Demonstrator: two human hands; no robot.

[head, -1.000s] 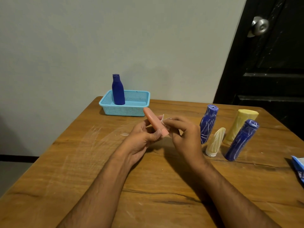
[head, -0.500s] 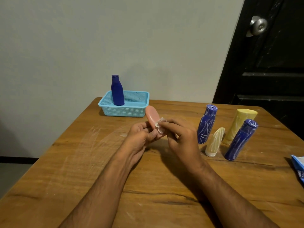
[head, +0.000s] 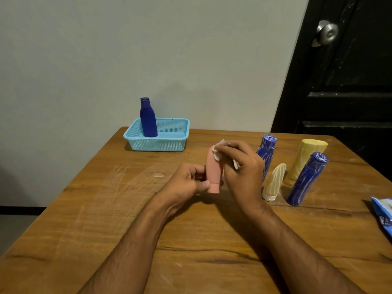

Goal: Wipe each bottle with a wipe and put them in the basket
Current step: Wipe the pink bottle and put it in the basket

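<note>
Since a second ago the pink bottle has swung from a slant to nearly upright, cap end down, and the right hand has climbed from its lower end to its top. Right fingertips pinch a crumpled white wipe against the bottle's rounded upper end — part of the wipe also shows under the palm. The left hand grips the bottle low down, thumb across the front just above the cap, fingers curled behind. Both hands hold the bottle above the wooden table, near its middle.

Just right of the right hand stand four bottles marked with white streaks: a blue bottle nearest the hand, a small cream bottle in front of it, a yellow bottle behind, and a second blue bottle furthest right.

At the table's far left edge sits a light blue basket — a clean dark blue bottle stands upright in its left part. A blue packet lies at the right edge, cut off by the view. Behind is a black door with a metal knob.
</note>
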